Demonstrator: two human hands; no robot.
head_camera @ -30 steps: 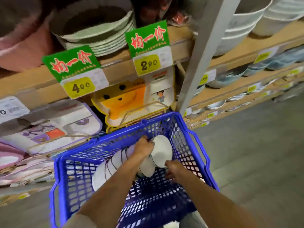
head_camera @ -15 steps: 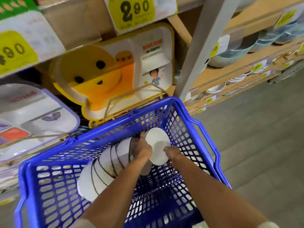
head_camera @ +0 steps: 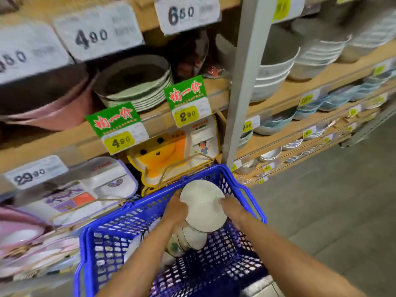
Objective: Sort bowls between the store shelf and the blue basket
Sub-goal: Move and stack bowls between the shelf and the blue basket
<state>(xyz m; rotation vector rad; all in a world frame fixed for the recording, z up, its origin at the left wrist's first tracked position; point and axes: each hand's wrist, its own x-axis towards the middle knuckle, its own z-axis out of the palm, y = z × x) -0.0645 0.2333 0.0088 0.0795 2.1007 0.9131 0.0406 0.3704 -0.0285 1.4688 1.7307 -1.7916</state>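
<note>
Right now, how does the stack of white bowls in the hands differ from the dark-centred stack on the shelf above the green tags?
The white bowls look white; the shelf stack is dark inside with pale rims. The white bowls are tipped on their side over the blue basket, gripped by the left hand and right hand; the shelf stack sits upright, untouched. Both are nested round stacks.

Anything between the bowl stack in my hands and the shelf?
The far rim of the blue basket, before the bowl stack, and the yellow tray fronting the shelf. Left hand and right hand grip the stack.
</note>
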